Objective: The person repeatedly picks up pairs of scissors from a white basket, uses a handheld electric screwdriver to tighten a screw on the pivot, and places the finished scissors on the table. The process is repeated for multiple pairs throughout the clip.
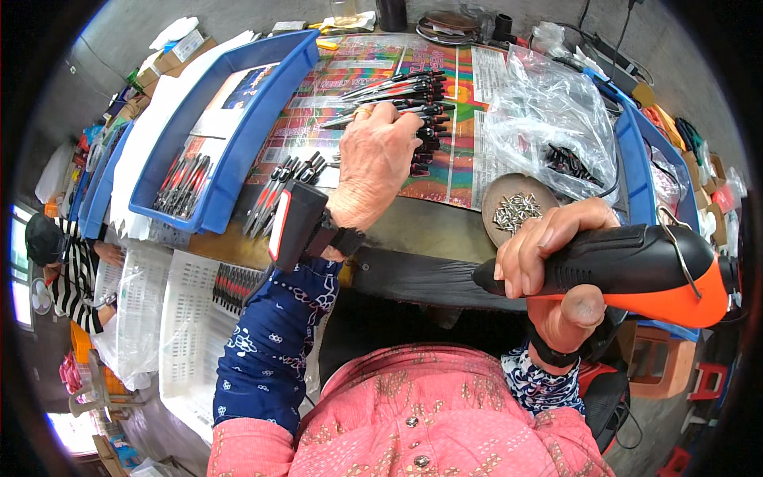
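My left hand [377, 155] reaches over a pile of slim black, red and silver pen-like tools [401, 87]. Its fingers curl down into the pile, and the fingertips are hidden, so what they pinch does not show. A wrist strap holds a black box with a red edge [296, 226] on that forearm. In my right hand [556, 254] is a black and orange electric screwdriver [636, 262], lying level with its dark nose toward the left. Just beyond this hand sits a round brown dish [497, 195] of small silver screws [517, 211].
At the left a blue tray [226, 179] holds several of the tools, with a loose bunch [278, 191] beside it. Clear plastic bags [548, 103] with black parts lie right. White crates [191, 318] stand below left. A person in stripes [75, 270] works far left.
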Available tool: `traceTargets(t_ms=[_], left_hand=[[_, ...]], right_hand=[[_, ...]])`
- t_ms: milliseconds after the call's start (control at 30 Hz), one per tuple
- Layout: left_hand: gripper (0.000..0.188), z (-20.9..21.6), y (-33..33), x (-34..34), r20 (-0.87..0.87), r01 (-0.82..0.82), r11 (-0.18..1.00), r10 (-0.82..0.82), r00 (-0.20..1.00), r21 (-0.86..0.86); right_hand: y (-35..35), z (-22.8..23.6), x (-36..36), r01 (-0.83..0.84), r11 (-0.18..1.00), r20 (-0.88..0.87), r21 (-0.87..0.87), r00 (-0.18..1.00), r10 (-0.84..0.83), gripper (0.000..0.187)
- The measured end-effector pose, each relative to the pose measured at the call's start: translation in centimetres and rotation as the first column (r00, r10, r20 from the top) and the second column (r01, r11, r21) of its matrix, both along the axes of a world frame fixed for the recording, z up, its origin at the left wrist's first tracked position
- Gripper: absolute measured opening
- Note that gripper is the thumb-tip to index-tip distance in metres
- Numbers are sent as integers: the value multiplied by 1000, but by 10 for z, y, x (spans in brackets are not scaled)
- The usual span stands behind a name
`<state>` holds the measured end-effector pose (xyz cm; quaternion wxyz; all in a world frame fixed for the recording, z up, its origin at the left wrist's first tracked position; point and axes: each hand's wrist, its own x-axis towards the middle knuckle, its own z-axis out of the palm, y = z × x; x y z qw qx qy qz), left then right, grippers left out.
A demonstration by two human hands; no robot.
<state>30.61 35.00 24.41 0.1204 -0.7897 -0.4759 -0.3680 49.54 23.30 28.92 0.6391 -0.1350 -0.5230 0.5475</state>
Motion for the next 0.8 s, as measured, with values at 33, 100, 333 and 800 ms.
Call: traceTargets(t_ms=[33,100,333,800], left_hand=[[22,-1,2,2,-17,-5,1000,5,1000,2],[20,-4,6,5,-39,-8,1000,8,999,-14],[17,-6,12,3,-61,9,993,-2,998,119],[19,21,-109,-16,521,263,924,-85,849,-277]], right_hand=[[-2,1,2,63,998,80,-18,995,-61,53],[-2,2,3,125,992,154,-30,981,-119,60],[0,4,5,154,988,174,-22,974,-148,62],[-1,1,5,-164,962,182,217,975,125,69]])
